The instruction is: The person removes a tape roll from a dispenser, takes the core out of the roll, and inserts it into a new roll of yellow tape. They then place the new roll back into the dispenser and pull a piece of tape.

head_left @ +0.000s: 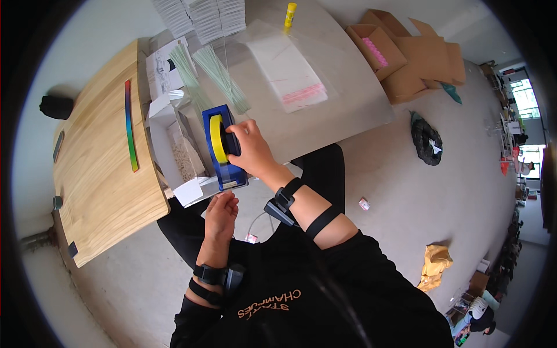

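Observation:
A blue tape dispenser with a yellow roll of tape stands near the front edge of a grey table. My right hand rests on the dispenser's side, fingers curled over the roll's hub. My left hand is just below the dispenser's front end, fingers pinched together at the tape's end by a small white box flap. Whether tape is between the fingers is too small to tell.
An open white box with clear bags sits left of the dispenser. A wooden board with a rainbow strip lies further left. Clear sleeves, green sticks, a yellow glue stick and brown cardboard boxes lie beyond.

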A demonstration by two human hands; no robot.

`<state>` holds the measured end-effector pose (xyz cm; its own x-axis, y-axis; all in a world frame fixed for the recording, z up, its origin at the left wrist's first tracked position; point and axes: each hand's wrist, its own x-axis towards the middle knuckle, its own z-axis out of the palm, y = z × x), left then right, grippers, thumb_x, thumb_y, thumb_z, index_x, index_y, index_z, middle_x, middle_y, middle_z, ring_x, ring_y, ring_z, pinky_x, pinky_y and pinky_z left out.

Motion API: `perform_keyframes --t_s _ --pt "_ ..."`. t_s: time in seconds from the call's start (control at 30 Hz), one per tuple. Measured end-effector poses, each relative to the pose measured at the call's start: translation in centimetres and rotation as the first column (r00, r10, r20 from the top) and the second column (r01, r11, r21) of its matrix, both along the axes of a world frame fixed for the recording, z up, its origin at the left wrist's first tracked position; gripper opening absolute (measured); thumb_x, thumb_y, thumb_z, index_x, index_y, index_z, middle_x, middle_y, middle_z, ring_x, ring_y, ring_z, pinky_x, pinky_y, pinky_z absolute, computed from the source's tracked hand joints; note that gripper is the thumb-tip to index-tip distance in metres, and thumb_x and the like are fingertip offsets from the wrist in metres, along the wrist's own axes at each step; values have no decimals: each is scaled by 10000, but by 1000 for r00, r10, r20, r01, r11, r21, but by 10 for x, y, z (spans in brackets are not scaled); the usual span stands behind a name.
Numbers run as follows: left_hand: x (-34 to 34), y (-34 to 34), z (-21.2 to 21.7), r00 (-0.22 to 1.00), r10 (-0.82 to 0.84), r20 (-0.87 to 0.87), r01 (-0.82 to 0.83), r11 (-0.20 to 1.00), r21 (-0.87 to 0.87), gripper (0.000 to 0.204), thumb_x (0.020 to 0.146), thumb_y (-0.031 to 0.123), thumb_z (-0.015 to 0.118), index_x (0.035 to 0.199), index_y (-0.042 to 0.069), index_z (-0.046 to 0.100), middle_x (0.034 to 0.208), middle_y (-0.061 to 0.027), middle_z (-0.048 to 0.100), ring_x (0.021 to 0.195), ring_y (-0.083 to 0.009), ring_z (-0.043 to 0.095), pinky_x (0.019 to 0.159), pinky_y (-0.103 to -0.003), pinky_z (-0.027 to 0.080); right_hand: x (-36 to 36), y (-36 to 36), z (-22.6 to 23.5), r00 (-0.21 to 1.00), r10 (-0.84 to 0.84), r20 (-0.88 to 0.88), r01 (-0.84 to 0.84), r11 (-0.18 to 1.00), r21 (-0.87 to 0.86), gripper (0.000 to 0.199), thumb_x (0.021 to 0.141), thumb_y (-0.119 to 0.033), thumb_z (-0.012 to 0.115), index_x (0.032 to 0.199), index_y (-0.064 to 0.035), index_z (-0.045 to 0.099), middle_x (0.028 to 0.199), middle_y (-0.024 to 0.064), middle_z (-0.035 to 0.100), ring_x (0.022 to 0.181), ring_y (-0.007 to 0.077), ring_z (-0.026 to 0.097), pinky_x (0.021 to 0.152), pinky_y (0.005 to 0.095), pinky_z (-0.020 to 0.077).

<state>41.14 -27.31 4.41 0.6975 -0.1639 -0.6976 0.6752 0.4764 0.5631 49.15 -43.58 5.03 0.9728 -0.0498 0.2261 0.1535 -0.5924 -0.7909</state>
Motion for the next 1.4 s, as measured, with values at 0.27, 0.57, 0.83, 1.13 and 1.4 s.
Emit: perform_keyframes --t_s 0.27,0.57,0.83,1.13,1.4 --pt "-1 -6 5 1000 1 -22 -2 999 -40 68 848 133 589 880 79 562 801 2 581 747 -111 561 681 -242 415 13 15 0 990 -137 -24 138 954 268 273 749 -249 685 926 -48 640 910 98 495 802 191 496 708 286 429" --pt "3 -15 16 1000 -2 16 3 998 -66 92 855 161 589 906 89 565 828 7 572 802 -114 545 727 -250 418 31 14 4 989 -48 -139 85 958 274 330 708 -311 721 792 -3 640 786 120 542 722 237 541 648 328 447" --pt "3 -20 18 994 34 100 -33 999 -17 107 827 174 625 838 89 561 776 20 560 726 -73 528 660 -210 375 35 14 14 964 20 -266 75 936 345 353 750 -264 715 898 47 633 799 78 554 734 155 554 662 275 446" --pt "-1 -16 17 997 18 74 -20 999 35 87 837 176 603 846 102 559 786 29 559 732 -63 519 682 -209 370 29 6 18 904 -19 -427 202 900 386 395 838 -317 639 1053 11 590 916 37 596 838 111 548 753 239 428" --pt "-2 -22 -6 994 70 89 -73 997 34 79 803 143 621 840 98 567 808 17 590 786 -74 508 748 -229 353 1 2 0 810 -93 -580 399 811 427 431 886 -317 563 1196 -26 497 1133 62 533 1055 161 502 867 341 423"
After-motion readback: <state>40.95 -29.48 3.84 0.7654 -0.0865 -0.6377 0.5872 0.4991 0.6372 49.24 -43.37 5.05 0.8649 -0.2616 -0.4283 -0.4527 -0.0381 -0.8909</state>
